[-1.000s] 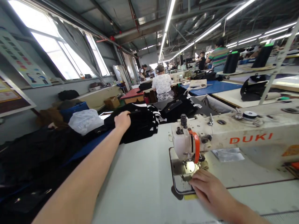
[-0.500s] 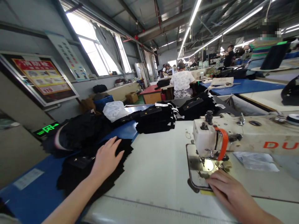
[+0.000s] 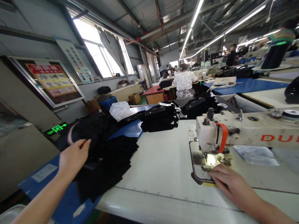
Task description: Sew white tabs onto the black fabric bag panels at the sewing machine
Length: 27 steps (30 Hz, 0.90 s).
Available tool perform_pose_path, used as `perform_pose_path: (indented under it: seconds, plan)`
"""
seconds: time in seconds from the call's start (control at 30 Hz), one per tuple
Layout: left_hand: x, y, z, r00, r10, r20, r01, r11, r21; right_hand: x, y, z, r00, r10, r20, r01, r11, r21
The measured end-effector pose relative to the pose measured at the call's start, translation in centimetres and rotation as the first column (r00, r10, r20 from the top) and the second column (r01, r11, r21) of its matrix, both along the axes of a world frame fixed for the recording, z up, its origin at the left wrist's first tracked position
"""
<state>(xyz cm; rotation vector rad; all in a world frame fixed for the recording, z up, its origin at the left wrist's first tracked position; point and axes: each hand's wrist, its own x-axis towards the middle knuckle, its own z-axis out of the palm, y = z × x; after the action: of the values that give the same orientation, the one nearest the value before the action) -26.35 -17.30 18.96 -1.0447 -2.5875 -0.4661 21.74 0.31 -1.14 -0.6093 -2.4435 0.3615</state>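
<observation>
My left hand (image 3: 74, 157) is over the left side of a stack of black fabric pieces (image 3: 109, 165). Its fingers are drawn together in a pinch. Against the dark cloth, I cannot make out what is between them. Behind it lies a loose black heap (image 3: 93, 127) with a pale band. My right hand (image 3: 230, 180) rests at the front of the sewing machine (image 3: 209, 133), beside the needle plate (image 3: 197, 166). Its fingers are closed, and a small dark tip shows near them; what they hold is unclear. A lit spot falls under the needle.
Black bundles with white tabs (image 3: 160, 116) lie at the table's far edge, near a white plastic bag (image 3: 120, 111). A clear plastic packet (image 3: 255, 155) lies behind the machine arm. A ruler strip (image 3: 163, 197) runs along the front edge. A co-worker (image 3: 185, 81) sits ahead.
My left hand has moved left, off the middle of the black stack, and its spread fingers have closed. My right hand stays by the needle plate. The view has shifted slightly left.
</observation>
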Motion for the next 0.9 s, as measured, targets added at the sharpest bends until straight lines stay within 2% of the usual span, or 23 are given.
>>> perform_pose_path:
  seconds: [0.07,0.1,0.17,0.23,0.3,0.37,0.47,0.53,0.6,0.7,0.77,0.83,0.9]
  plan:
    - [1.3,-0.1,2.0,0.968,0.129,-0.215,-0.104,0.987,0.126,0.0,0.0,0.1,1.000,-0.003,0.009,0.003,1.000,-0.010]
    - [2.3,0.1,2.8,0.939,0.148,-0.309,-0.101,0.982,0.162,0.0,0.0,0.1,1.000,-0.004,0.012,0.004,1.000,-0.016]
    - [4.9,1.0,3.8,0.913,0.032,-0.406,0.014,0.994,0.111,-0.1,0.0,0.2,1.000,-0.005,0.018,0.006,1.000,-0.026]
    - [8.1,2.5,3.3,0.920,-0.160,-0.358,0.145,0.987,-0.070,-0.2,-0.1,0.4,1.000,-0.008,0.021,0.009,1.000,-0.027]
    - [11.8,4.4,0.9,0.927,-0.335,-0.167,0.293,0.927,-0.236,-0.3,-0.1,0.6,1.000,-0.017,0.021,0.018,1.000,-0.023]
    - [15.7,6.4,-2.9,0.879,-0.468,0.090,0.473,0.834,-0.283,-0.4,-0.2,0.9,0.999,-0.028,0.021,0.029,0.999,-0.014]
    - [21.4,8.9,-9.3,0.712,-0.544,0.444,0.663,0.729,-0.171,-0.5,-0.2,1.2,0.999,-0.042,0.009,0.042,0.999,0.011]
    - [24.3,10.0,-12.3,0.631,-0.561,0.536,0.714,0.690,-0.118,-0.5,-0.1,1.3,0.998,-0.057,0.005,0.056,0.998,0.024]
    - [25.9,10.8,-13.8,0.562,-0.576,0.594,0.740,0.671,-0.050,-0.5,0.1,1.5,0.997,-0.073,0.013,0.072,0.997,0.038]
    - [26.0,11.3,-14.0,0.449,-0.604,0.658,0.722,0.680,0.131,-0.5,0.1,1.6,0.996,-0.085,0.022,0.084,0.995,0.057]
    - [25.1,11.2,-14.1,0.457,-0.669,0.585,0.715,0.668,0.206,-0.6,0.1,1.7,0.995,-0.097,0.002,0.097,0.994,0.059]
    - [24.0,10.8,-14.7,0.482,-0.776,0.406,0.797,0.581,0.165,-0.6,0.1,1.7,0.991,-0.128,-0.029,0.130,0.990,0.059]
    - [23.3,10.4,-15.9,0.435,-0.867,0.244,0.892,0.452,0.013,-0.4,0.3,1.7,0.985,-0.169,-0.048,0.172,0.982,0.073]
